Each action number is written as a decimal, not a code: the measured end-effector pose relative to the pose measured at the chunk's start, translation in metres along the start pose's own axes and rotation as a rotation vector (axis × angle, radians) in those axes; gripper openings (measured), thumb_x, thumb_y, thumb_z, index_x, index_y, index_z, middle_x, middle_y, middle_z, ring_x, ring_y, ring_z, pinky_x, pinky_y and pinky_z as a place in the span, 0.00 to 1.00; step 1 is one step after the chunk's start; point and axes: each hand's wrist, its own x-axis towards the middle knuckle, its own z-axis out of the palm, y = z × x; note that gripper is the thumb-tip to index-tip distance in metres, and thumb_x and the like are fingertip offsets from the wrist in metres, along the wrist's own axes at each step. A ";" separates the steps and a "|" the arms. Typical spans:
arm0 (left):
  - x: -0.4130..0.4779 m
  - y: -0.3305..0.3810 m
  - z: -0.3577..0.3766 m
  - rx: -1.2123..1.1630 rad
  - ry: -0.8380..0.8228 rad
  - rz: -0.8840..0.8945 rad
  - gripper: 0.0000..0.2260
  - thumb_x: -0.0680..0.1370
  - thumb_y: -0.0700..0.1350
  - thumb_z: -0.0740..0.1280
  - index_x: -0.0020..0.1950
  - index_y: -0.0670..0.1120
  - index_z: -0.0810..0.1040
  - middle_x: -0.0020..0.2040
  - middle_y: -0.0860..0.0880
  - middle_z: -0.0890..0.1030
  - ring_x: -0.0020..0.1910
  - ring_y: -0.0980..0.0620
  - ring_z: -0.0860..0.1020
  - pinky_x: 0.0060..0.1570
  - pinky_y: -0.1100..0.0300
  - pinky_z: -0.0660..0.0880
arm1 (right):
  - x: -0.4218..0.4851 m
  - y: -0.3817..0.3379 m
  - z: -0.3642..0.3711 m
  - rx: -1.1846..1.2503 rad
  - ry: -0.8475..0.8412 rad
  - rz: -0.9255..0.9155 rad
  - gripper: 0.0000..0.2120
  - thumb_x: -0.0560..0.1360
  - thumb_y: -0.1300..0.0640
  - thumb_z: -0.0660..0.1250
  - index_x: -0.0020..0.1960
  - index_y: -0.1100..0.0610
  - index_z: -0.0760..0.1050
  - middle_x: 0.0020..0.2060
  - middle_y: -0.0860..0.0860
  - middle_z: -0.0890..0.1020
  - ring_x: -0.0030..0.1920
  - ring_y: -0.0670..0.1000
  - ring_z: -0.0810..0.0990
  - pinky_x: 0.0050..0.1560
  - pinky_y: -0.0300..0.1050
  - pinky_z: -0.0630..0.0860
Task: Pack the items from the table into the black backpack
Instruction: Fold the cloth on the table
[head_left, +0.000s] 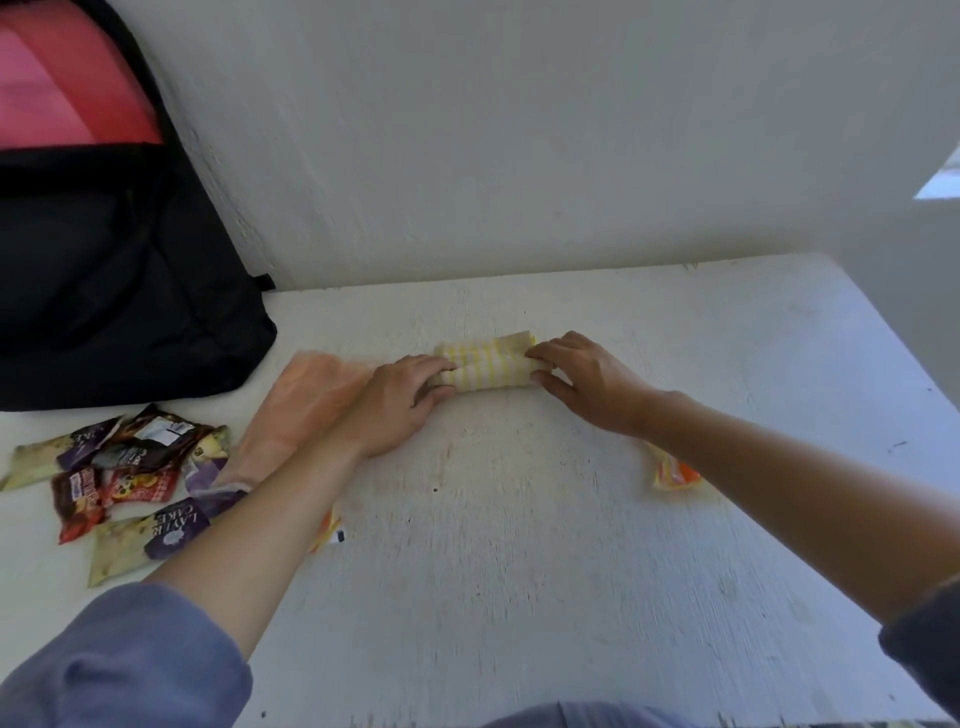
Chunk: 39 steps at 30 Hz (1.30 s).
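Yellow-striped cloth roll (488, 366): your left hand (400, 405) and right hand (582, 379) gripped its ends; next, probably, into the black backpack (119, 291) at ten o'clock.

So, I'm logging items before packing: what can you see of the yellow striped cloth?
The yellow striped cloth looks like soft woven fabric, white with pale yellow stripes, rolled into a short bundle lying crosswise on the white table. The left hand grips its left end, the right hand its right end.
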 end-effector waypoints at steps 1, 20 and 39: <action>0.004 0.003 -0.003 -0.020 -0.019 -0.058 0.13 0.84 0.46 0.65 0.66 0.42 0.78 0.52 0.45 0.82 0.49 0.49 0.78 0.49 0.59 0.72 | 0.004 0.000 -0.001 0.024 -0.016 0.030 0.11 0.81 0.59 0.65 0.60 0.65 0.77 0.45 0.58 0.82 0.46 0.59 0.78 0.47 0.51 0.75; 0.079 0.013 -0.003 0.255 -0.049 -0.374 0.20 0.79 0.54 0.68 0.65 0.42 0.79 0.61 0.42 0.73 0.59 0.42 0.75 0.54 0.52 0.73 | 0.078 0.000 0.016 -0.141 -0.166 0.371 0.13 0.81 0.51 0.57 0.64 0.49 0.72 0.51 0.54 0.75 0.41 0.56 0.77 0.38 0.48 0.72; 0.020 0.037 -0.015 0.445 -0.068 -0.139 0.12 0.85 0.51 0.60 0.63 0.45 0.74 0.57 0.47 0.81 0.58 0.44 0.75 0.50 0.52 0.68 | 0.030 -0.019 -0.008 0.021 -0.171 0.184 0.15 0.80 0.63 0.62 0.66 0.58 0.73 0.58 0.55 0.76 0.57 0.57 0.75 0.55 0.46 0.71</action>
